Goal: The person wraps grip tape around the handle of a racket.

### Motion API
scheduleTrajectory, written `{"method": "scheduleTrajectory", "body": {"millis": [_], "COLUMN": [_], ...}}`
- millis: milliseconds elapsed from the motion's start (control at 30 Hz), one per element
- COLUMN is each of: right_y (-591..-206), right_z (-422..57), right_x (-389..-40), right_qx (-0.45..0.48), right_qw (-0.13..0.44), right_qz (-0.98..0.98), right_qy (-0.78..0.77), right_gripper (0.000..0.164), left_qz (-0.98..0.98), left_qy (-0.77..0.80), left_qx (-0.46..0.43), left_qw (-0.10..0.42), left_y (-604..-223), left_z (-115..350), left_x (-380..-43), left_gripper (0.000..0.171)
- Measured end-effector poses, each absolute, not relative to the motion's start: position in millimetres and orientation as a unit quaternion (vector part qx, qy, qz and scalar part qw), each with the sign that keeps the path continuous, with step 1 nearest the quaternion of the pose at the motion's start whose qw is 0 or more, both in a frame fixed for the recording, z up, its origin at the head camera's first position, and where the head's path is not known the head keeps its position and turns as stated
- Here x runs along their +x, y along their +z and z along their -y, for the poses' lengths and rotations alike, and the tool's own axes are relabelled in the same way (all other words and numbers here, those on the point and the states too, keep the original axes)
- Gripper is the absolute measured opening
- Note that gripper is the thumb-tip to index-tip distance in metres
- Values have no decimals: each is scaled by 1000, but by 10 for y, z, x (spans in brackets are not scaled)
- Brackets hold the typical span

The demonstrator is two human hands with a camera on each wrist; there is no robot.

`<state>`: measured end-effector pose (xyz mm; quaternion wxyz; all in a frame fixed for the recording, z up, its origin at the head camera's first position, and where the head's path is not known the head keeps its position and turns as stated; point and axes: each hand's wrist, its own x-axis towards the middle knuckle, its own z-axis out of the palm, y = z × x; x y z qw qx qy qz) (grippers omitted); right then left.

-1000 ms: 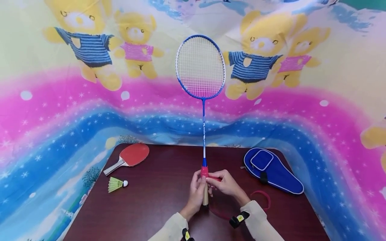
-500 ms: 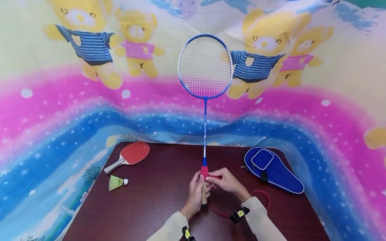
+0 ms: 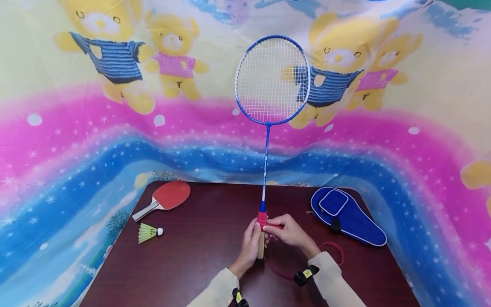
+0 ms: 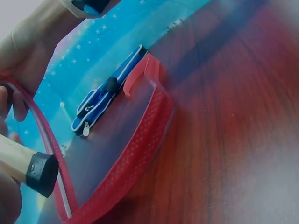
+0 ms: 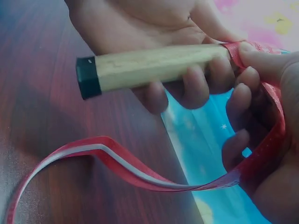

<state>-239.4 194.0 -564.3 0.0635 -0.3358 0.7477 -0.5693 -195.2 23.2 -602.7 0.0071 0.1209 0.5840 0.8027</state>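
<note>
A blue and white badminton racket (image 3: pixel 265 170) stands nearly upright, its head tilted slightly right. My left hand (image 3: pixel 250 244) holds its handle with fingers curled round it. In the right wrist view the lower handle is bare pale wood (image 5: pixel 159 67) with a black end cap (image 5: pixel 88 77). Red grip tape (image 4: pixel 140 149) covers the handle's top. My right hand (image 3: pixel 288 232) pinches this tape close beside the handle, with the thumb on it in the right wrist view. The tape's loose length, perforated with a pale strip on its back, curves down to the table.
A red table tennis bat (image 3: pixel 171 196) and a yellow-green shuttlecock (image 3: pixel 147 233) lie on the left of the dark wooden table (image 3: pixel 207 213). At the right lies a blue zipped bat case (image 3: pixel 356 224) with white piping. A patterned cloth (image 3: pixel 215 157) hangs behind the table.
The racket's head has swung to the right and shows wider, as the racket turns and tilts in my left hand. My right hand keeps pinching the tape and has barely moved.
</note>
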Motion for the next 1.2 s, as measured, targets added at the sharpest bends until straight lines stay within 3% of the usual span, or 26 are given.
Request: {"method": "scheduleTrajectory", "body": {"millis": [167, 300, 600, 900, 1067, 1200], "right_y": [-5634, -5630, -5571, -5597, -5610, -5591], "right_z": [-1906, -1869, -1922, -1935, -1919, -1912], "right_x": [-2373, -2344, -2363, -2431, -2364, -2363], "right_qx": [-336, -331, -361, -389, -384, -350], "right_qw": [17, 11, 61, 133, 110, 76], "right_qz": [-749, -750, -722, -698, -708, -725], "right_qy": [-570, -572, -586, -586, -582, -589], "right_gripper": [15, 18, 19, 16, 15, 18], "left_qz": [-610, -572, -496, -467, -479, -515], "left_qy": [787, 816, 854, 851, 843, 831], "left_qx": [83, 80, 160, 234, 240, 211], "left_qw": [-26, -17, 15, 52, 54, 8], "left_y": [-5972, -5969, -5961, -5990, -6002, -5980], "left_z": [-286, -333, -302, -226, -206, -238], "left_x": [-1926, -1897, -1895, -1956, -1934, -1966], "left_gripper": [41, 46, 52, 44, 41, 42]}}
